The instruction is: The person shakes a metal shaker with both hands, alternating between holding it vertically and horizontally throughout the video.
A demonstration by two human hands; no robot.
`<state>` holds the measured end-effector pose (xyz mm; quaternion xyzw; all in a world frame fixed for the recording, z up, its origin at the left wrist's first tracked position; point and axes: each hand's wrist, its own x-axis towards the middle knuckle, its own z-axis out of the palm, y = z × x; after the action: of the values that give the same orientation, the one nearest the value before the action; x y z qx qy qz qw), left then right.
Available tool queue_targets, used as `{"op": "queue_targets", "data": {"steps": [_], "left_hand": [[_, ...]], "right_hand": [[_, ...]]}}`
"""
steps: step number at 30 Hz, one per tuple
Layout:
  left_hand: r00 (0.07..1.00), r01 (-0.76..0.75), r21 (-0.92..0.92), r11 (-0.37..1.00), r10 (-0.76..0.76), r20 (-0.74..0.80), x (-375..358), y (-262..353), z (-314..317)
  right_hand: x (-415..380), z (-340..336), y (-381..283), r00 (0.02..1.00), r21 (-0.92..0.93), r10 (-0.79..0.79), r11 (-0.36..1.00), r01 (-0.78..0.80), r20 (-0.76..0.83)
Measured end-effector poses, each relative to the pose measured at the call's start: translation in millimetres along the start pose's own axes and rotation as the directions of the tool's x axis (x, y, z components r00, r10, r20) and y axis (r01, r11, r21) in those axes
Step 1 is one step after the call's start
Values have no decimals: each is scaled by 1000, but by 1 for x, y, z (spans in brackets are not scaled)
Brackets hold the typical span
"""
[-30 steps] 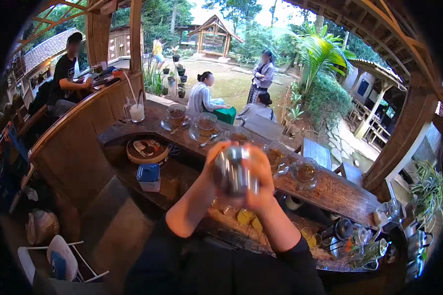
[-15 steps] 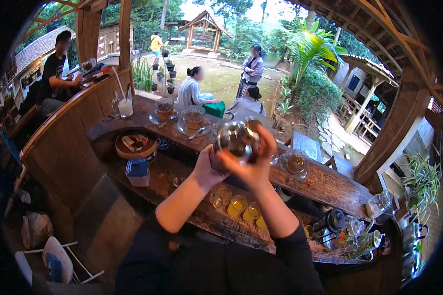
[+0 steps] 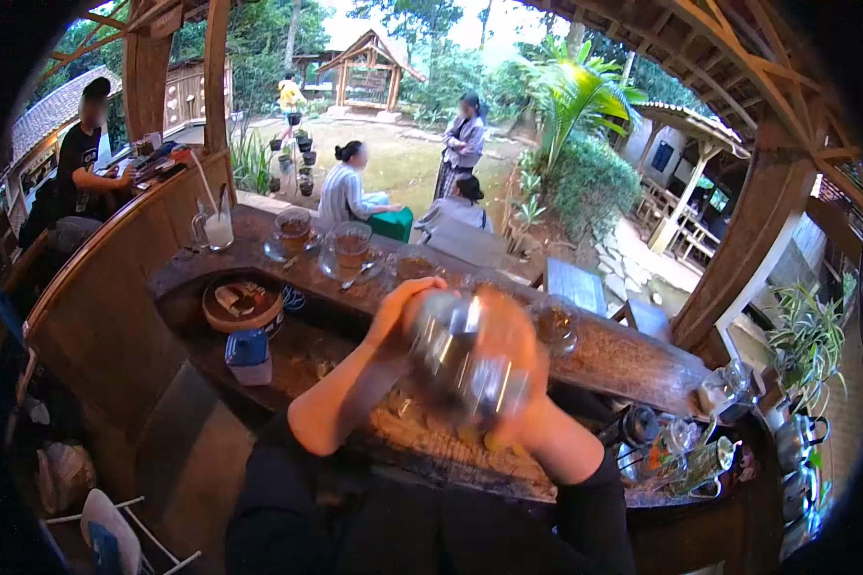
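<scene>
Raised in front of my chest, over the wooden counter (image 3: 633, 369), is a shiny metal cocktail shaker (image 3: 455, 350), blurred by motion. My left hand (image 3: 400, 311) wraps its left side near the upper end. On the other side my right hand (image 3: 520, 355) grips it, smeared by the movement. Behind the shaker and my forearms, the glasses of yellow drink are mostly hidden. Beyond it on the raised ledge stand glass cups of brown tea (image 3: 352, 246) on saucers, one with a spoon.
A round wooden tray (image 3: 222, 321) and a blue-lidded container (image 3: 249, 356) sit to the left. A mug of pale drink (image 3: 218, 230) stands farther back. Glass jars and pitchers (image 3: 681, 450) crowd the right end. Several people are beyond the counter; a white chair (image 3: 110, 527) is lower left.
The shaker has swung down and tipped, its body now showing lengthwise between both hands. My hands stay on it. The whole view has shifted slightly, with the surroundings moving left.
</scene>
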<state>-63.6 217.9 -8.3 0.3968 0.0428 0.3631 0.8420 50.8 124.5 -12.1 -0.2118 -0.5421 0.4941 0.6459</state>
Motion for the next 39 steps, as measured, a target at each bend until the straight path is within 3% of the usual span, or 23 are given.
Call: {"op": "queue_targets", "data": {"steps": [1, 2, 4, 5, 6, 8, 10, 13, 17, 18, 19, 22, 24, 26, 28, 30, 31, 32, 34, 35, 36, 37, 39], "left_hand": [[965, -33, -225, 974, 89, 245, -8, 9, 11], [869, 3, -437, 899, 214, 447, -14, 12, 16], [837, 44, -447, 894, 211, 505, -6, 13, 11], [924, 91, -423, 902, 82, 374, 9, 4, -12], [973, 142, -406, 903, -52, 225, 24, -12, -38], [970, -19, -347, 938, 101, 220, 21, -41, -37], [969, -47, -436, 899, 147, 198, 8, -32, -8], [916, 249, -511, 823, -30, 399, -5, -7, -11], [870, 241, -578, 779, 91, 485, 3, 0, -15], [918, 359, -570, 739, -168, 360, 10, 0, -25], [917, 366, -571, 735, -178, 357, 9, -12, -30], [988, -10, -422, 907, 73, 133, 9, -25, -14], [951, -5, -407, 914, 130, 282, 0, -10, 5], [892, 1, -398, 918, 179, 415, -17, 1, 24], [925, 4, -407, 913, 151, 348, -19, -6, 39], [999, 1, 99, 995, -6, 42, 7, -26, 31], [973, 226, -129, 965, -219, 72, 30, -59, 4], [904, 428, -340, 837, -400, 153, 49, -86, -13], [899, 436, -236, 868, -430, 80, 13, -51, 49], [907, 416, -187, 890, -389, 162, 7, -38, 69], [904, 394, -148, 907, -354, 238, 1, -29, 85], [908, 229, -57, 972, -192, 372, 2, -30, 94], [859, 141, -79, 987, -82, 506, 1, -33, 117]], "right_hand": [[8, 9, 0, 1000, -11, -10, 1000, 10, 4], [15, 30, 2, 868, -255, -475, 829, 497, 146], [20, 70, -1, 98, -357, -780, -168, 919, 618], [13, 53, -38, 415, -499, -536, -14, 867, 736], [19, 42, -29, 427, -514, -539, -13, 857, 726], [29, 10, -1, 772, -820, -596, 314, 479, 223], [30, 20, -15, 766, -846, -593, 252, 470, 249], [11, 65, -41, 900, -696, -308, 572, 434, 308], [27, 71, -20, 255, -397, -480, -222, 890, 840], [22, 65, -26, 850, -800, -280, 301, 518, 446], [40, 48, -26, 769, -804, -358, 78, 590, 530], [48, 42, -28, 775, -806, -576, 312, 503, 260], [19, 66, -65, 684, -721, -426, 98, 686, 592], [10, 72, -64, 43, -139, -587, -119, 983, 808], [-1, 56, -74, -7, -91, -531, -158, 983, 847], [-23, 13, -81, 681, -584, -362, 351, 732, 636], [-36, -3, -60, 948, -966, -277, 158, 203, 154], [-23, -11, -53, 710, -918, -652, 52, 392, 266], [-37, -2, -71, 706, -841, -707, 360, 404, 36], [-39, 15, -97, 514, -858, -698, -313, 407, 498], [-80, 17, -114, 891, -868, -426, 490, 80, -158], [-131, -33, -95, 910, -570, -319, 813, 119, -266], [-112, 35, -124, 850, -389, -525, 777, 495, 34]]}}
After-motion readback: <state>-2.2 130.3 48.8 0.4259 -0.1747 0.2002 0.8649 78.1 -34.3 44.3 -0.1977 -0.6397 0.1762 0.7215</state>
